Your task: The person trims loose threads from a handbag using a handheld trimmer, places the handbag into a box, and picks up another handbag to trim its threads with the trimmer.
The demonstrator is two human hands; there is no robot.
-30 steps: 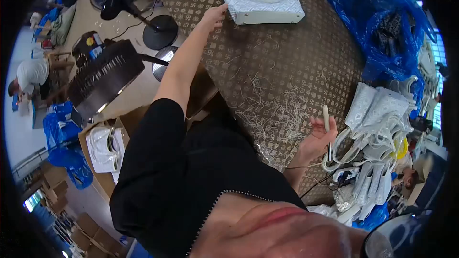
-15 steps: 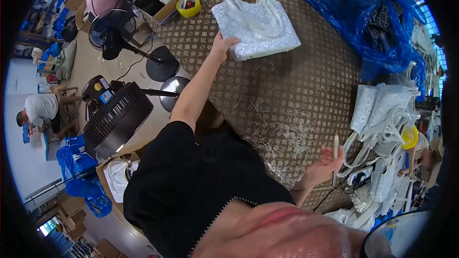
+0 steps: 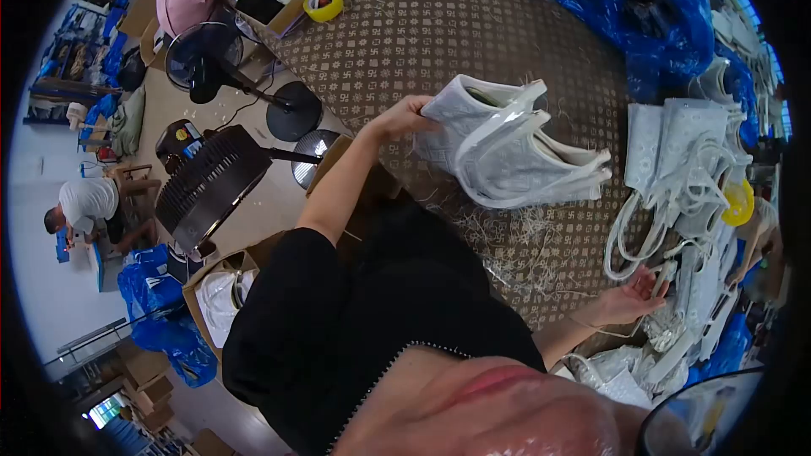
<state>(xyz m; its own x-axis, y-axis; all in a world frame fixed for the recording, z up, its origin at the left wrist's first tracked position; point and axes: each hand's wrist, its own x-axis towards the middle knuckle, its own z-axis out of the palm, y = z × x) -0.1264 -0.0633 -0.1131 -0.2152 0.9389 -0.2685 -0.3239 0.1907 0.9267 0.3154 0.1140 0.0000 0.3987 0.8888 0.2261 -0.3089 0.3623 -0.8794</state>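
Note:
My left hand [image 3: 404, 118] grips the upper left edge of a white patterned handbag [image 3: 498, 148]. The bag is tilted above the table, its open top and pale looped handles turned toward me. My right hand [image 3: 632, 301] is at the right with curled fingers, beside a heap of white handbags [image 3: 680, 148]. A slim pale-handled tool [image 3: 664, 277] shows at its fingertips, partly lost against the white straps behind. Loose white thread scraps [image 3: 528, 257] lie on the brown patterned table [image 3: 405, 25], partly hidden by the bag.
Blue plastic bags [image 3: 608, 17] lie at the far right. A roll of yellow tape [image 3: 323, 4] sits by a box at the far left edge. Black fans [image 3: 215, 177] stand left of the table. A person in pink [image 3: 187, 0] sits beyond; another person [image 3: 89, 203] works farther left.
My left hand has brought the handbag nearer, lifting and turning it so its opening faces me. My right hand has moved right, toward the heaped white bags.

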